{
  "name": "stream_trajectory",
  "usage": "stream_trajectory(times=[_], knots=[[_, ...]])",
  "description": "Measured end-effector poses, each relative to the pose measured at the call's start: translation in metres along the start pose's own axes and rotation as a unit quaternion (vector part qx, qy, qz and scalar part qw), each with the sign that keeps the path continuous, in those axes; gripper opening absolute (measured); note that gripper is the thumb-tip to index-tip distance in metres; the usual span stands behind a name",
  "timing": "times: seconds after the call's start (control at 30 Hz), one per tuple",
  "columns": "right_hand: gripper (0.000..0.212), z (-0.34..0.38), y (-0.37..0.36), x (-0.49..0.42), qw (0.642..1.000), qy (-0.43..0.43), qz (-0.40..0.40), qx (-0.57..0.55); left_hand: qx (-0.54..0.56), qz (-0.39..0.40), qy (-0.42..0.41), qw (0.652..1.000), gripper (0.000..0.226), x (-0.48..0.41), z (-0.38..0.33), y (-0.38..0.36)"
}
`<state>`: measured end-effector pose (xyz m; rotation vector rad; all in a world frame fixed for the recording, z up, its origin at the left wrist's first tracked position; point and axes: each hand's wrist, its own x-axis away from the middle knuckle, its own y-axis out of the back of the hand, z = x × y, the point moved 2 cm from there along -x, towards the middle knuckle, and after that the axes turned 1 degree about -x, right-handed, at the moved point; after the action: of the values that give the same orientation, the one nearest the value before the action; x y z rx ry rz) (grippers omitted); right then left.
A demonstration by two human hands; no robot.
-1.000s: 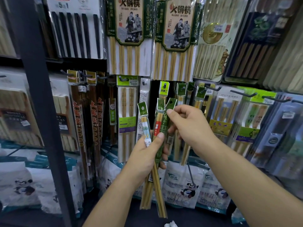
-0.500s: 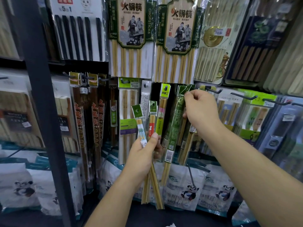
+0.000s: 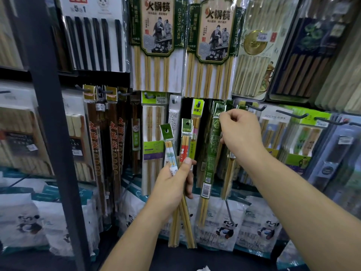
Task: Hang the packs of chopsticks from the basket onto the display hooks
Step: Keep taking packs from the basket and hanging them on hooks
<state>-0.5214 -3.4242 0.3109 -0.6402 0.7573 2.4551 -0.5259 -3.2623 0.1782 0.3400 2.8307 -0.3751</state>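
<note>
The green chopstick pack [image 3: 212, 153] is long and narrow: a dark green printed sleeve with a barcode low down and pale bamboo ends showing below it. It hangs upright against the display, its header up among other green packs; whether it sits on a hook cannot be told. The right hand [image 3: 241, 135] curls its fingers at that header, pinching it. The left hand [image 3: 172, 184] grips a blue-patterned pack [image 3: 169, 151] and a red-banded pack [image 3: 184, 148], thumb across their fronts.
</note>
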Motion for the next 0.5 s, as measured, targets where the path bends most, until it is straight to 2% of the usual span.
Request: stream_trajectory(times=[0.17,0.33,0.4,0.5], knots=[[0.045,-0.005,0.001,0.000,0.998,0.011,0.006,0.069,0.026,0.007,0.025,0.999,0.045,-0.001,0.001,0.000],[0.035,-0.011,-0.001,0.012,0.993,0.000,0.009,0.115,0.118,-0.002,0.051,0.992,0.026,-0.001,0.000,0.000],[0.034,-0.012,-0.001,0.017,0.995,0.005,0.012,0.100,0.121,0.001,0.055,0.991,0.027,-0.001,0.000,0.000],[0.032,-0.007,-0.006,0.026,0.998,0.010,0.069,-0.002,0.092,0.027,0.036,0.995,0.021,0.002,-0.004,-0.003]])
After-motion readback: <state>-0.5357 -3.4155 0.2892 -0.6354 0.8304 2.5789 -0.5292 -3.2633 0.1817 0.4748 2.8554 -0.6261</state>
